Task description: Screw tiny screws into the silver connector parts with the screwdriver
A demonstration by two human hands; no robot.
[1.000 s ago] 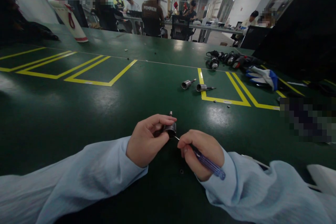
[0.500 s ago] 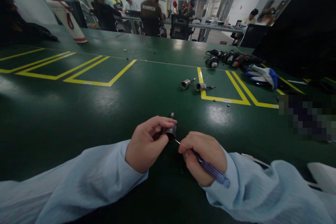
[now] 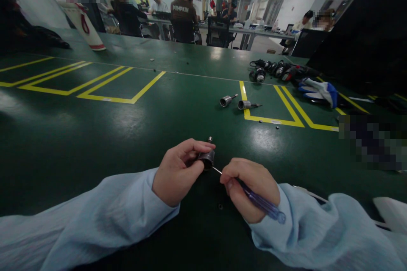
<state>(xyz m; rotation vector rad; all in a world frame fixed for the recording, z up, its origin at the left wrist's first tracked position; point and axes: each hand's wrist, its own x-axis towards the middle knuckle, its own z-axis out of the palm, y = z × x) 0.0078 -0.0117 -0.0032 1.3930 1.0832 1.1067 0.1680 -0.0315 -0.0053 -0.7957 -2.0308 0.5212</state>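
Observation:
Held between the thumb and fingers of my left hand [image 3: 179,171] is a dark metal cup-shaped part with a thin shank [image 3: 207,159], its open mouth turned toward me. My right hand [image 3: 252,188] grips a screwdriver [image 3: 265,206] by its translucent blue-purple handle. The thin metal shaft points at the cup's lower rim; whether the tip is inside or only touching the rim, I cannot tell. On the table below lies a small dark nut [image 3: 220,206]. Two similar metal cup parts, one on the left [image 3: 226,101] and one on the right [image 3: 244,105], lie farther off.
Yellow tape [image 3: 273,121] marks boxes on the green table [image 3: 178,123]. Cabled black devices [image 3: 260,76] and a blue-white glove [image 3: 319,92] lie at the back right. A white object [image 3: 391,211] sits by my right sleeve. People work at desks beyond.
My right hand has shifted slightly right with the screwdriver, so more of its shaft shows outside the cup. My left hand and the cup part are almost still.

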